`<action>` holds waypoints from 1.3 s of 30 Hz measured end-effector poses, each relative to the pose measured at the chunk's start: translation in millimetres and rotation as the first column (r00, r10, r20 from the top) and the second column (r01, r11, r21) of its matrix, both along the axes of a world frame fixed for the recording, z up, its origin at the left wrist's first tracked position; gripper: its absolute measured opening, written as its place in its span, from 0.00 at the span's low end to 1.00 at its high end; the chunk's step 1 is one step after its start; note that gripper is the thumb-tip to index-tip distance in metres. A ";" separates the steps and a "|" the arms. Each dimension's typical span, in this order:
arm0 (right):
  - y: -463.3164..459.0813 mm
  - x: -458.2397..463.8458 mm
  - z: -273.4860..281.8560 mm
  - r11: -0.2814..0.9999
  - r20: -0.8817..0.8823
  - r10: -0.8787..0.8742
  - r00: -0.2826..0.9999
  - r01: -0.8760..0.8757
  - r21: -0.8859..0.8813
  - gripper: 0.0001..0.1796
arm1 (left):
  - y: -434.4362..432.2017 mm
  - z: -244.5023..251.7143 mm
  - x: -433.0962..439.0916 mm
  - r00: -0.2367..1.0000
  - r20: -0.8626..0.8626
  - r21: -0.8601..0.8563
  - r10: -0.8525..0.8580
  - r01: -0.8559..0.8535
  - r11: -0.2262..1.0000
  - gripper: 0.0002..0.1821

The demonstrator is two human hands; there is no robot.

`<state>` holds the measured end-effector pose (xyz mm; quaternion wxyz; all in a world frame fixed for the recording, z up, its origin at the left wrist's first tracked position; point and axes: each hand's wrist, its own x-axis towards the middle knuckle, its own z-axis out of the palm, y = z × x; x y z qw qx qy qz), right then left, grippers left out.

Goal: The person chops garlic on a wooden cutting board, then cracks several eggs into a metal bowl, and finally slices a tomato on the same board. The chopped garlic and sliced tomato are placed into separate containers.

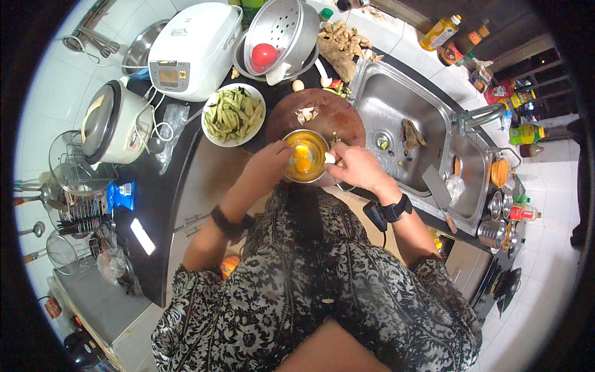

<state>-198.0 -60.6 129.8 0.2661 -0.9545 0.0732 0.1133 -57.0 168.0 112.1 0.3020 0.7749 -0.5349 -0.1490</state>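
A round metal bowl (pixel 318 173) with raw eggs, two yolks (pixel 302 166) showing, is right in front of me at the near edge of a round wooden chopping board (pixel 334 107). My left hand (pixel 268 166) is at the bowl's left rim, its fingertips over the edge; whether they grip it is unclear. On the right side, my right hand (pixel 358 165) pinches a piece of white eggshell (pixel 329 158) beside the rim. Garlic pieces (pixel 307 115) lie on the board behind the bowl. A whole egg (pixel 298 85) rests beyond the board.
A plate of cut green vegetable strips (pixel 234 115) stands left of the board, with a white rice cooker (pixel 190 51) behind. A colander (pixel 288 28) holds a red tomato (pixel 264 55). At right, a cleaver (pixel 437 187) lies across the steel sink (pixel 404 88).
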 end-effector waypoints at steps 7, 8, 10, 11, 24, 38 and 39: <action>7.0 4.2 -16.0 0.922 0.177 -0.154 0.972 0.077 0.380 0.11 | -13.8 12.7 -3.1 0.984 -0.005 -0.280 0.177 -0.171 0.945 0.23; 6.0 6.1 -17.4 0.811 0.086 -0.196 0.977 0.112 0.574 0.10 | -16.2 13.6 -4.1 0.967 -0.203 -0.269 0.156 -0.208 0.941 0.24; 6.8 8.2 -20.5 0.467 -0.123 -0.212 0.969 0.211 0.859 0.10 | -22.1 11.5 -8.7 0.807 -0.577 -0.183 0.123 -0.275 0.944 0.24; 6.8 9.0 -21.4 0.450 -0.098 -0.220 0.970 0.190 0.872 0.10 | -24.6 9.6 -10.6 0.772 -0.627 -0.203 0.103 -0.291 0.935 0.24; -13.0 16.5 -24.7 0.128 -0.116 -0.057 0.992 0.122 0.984 0.12 | -54.2 23.8 18.4 0.952 -0.281 -0.186 -0.122 0.071 0.980 0.25; -104.4 85.8 -76.4 0.154 -0.404 -0.404 0.821 0.496 0.854 0.16 | -132.5 -51.2 119.9 0.997 -0.046 0.132 -0.054 0.060 0.989 0.30; -113.1 93.3 -82.2 0.151 -0.436 -0.428 0.792 0.538 0.829 0.16 | -138.8 -60.8 123.6 0.998 0.029 0.216 -0.048 0.041 0.976 0.29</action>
